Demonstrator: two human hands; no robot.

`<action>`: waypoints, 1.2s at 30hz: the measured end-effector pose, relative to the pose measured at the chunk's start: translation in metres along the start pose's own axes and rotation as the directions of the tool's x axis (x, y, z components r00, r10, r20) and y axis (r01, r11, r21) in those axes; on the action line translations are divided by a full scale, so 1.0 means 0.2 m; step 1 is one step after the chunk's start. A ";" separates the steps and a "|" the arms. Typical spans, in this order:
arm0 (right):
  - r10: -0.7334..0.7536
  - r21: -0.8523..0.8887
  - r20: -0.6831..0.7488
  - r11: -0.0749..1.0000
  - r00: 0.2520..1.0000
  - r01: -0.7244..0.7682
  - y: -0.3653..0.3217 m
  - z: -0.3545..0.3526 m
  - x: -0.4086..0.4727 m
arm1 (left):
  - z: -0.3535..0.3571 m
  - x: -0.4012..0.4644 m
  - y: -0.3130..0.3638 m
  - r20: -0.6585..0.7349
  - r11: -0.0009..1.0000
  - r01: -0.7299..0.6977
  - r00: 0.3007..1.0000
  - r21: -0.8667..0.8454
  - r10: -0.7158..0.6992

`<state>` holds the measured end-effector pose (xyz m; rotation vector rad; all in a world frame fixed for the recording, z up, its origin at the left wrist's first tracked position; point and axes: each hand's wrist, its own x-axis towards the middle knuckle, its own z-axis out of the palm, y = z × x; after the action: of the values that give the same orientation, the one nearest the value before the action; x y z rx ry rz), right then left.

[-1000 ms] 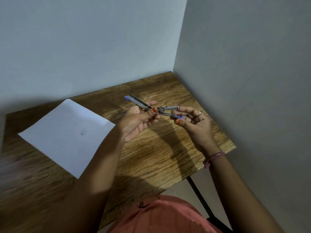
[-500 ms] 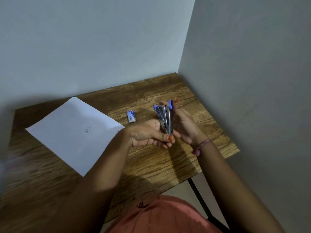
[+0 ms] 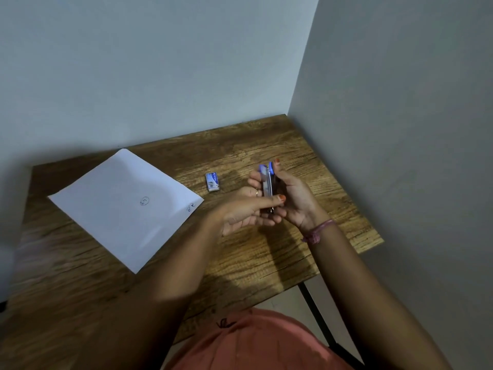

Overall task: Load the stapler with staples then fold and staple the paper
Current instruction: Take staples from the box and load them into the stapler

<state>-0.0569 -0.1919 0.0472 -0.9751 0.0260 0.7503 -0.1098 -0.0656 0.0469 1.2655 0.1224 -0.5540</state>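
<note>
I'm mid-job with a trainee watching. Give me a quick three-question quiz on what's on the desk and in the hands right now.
1. True or false: the sheet of paper is already folded.
2. Which lies nearer the staple box: the paper's right corner or the table's front edge?
3. What is held between the left hand and the right hand?
A) scissors B) the stapler C) a pen

Key
1. False: it lies flat and unfolded on the table.
2. The paper's right corner.
3. B: both hands hold the stapler above the table, its blue end pointing away from the person.
</note>
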 end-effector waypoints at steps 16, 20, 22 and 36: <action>-0.102 -0.106 -0.112 0.990 0.988 0.090 0.00 0.07 0.00 | 0.04 0.01 -0.04 -0.111 0.994 -0.091 0.990 -0.055 0.084; -0.101 -0.147 -0.021 0.984 0.995 0.096 0.01 0.04 0.00 | 0.02 0.01 -0.07 -0.093 0.985 -0.104 0.991 -0.134 0.092; -0.086 -0.158 0.029 0.983 0.996 0.089 0.01 0.02 -0.01 | 0.02 0.00 -0.08 -0.091 0.982 -0.109 0.991 -0.152 0.095; 0.064 -0.171 -0.007 0.983 0.998 -0.065 0.17 -0.03 0.06 | -0.05 -0.01 -0.11 -0.230 0.998 -0.047 0.972 -0.037 0.037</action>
<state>-0.0651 -0.1785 0.0142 -1.1432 -0.0055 0.8211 -0.1198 -0.0608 0.0251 1.2852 0.2985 -0.3652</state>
